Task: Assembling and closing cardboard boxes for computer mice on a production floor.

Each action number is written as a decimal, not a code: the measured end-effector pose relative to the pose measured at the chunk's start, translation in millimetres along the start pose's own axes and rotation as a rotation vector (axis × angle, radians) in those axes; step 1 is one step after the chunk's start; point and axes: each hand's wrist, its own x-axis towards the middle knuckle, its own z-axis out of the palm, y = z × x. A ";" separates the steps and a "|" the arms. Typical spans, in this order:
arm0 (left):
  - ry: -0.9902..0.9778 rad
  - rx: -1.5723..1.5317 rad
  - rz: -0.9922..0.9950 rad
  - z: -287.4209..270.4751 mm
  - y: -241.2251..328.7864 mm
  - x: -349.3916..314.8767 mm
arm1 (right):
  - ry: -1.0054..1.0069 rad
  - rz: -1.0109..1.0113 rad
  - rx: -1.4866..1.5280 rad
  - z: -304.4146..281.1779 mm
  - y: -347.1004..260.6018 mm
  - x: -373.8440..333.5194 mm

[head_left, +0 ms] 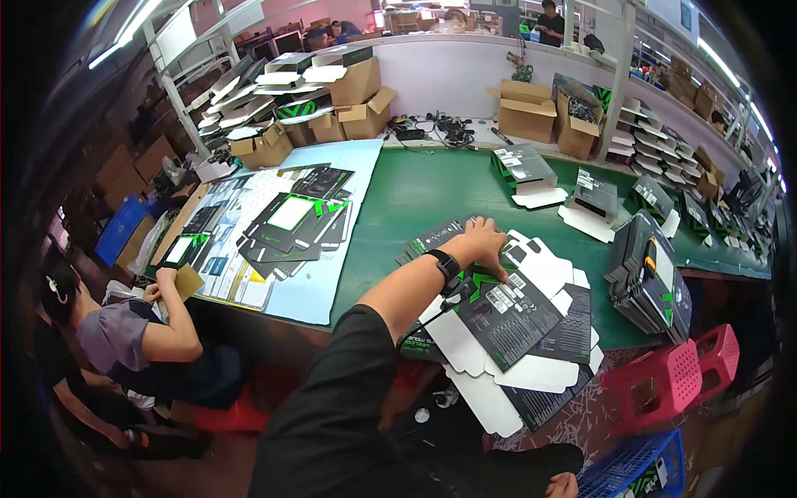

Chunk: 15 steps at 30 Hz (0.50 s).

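1. Green covers the long table [415, 187], its surface curving away to the right past rows of part-folded boxes [525, 166].
2. Flat black-and-white boxes [519, 319] lie fanned at the near edge, some overhanging the floor [577, 408], which is strewn with pale scraps.
3. On top of them rests the left hand [486, 246], thumb and fingers parted; whether it grips one, I cannot tell. A dark watch [447, 264] circles that wrist.
4. The right hand [563, 485] is low at the bottom edge, fingers curled, near a blue basket [610, 473]; whether it holds anything, I cannot tell.
5. Light blue board [320, 286] covers the table's left part, under printed sheets and dark cards [290, 212].
6. To the right, a tall stack [639, 266] of dark boxes stands near pink stools [656, 378].
7. Behind, a pale low wall [440, 70] backs tangled cables [452, 130] and brown cartons [527, 116].
8. At left sits a person [124, 332]; another stands [550, 25] beyond the wall.
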 end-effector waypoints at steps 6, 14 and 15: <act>-0.014 -0.053 0.020 9.1 -0.4 13.5 | 0.021 0.125 0.019 9.6 2.0 -3.1; 0.156 0.153 0.099 0.4 -13.1 -0.8 | -0.033 0.053 -0.018 11.3 -0.8 2.0; 0.200 0.204 0.103 -2.3 -17.5 -5.3 | -0.058 0.168 0.079 8.2 -3.1 5.1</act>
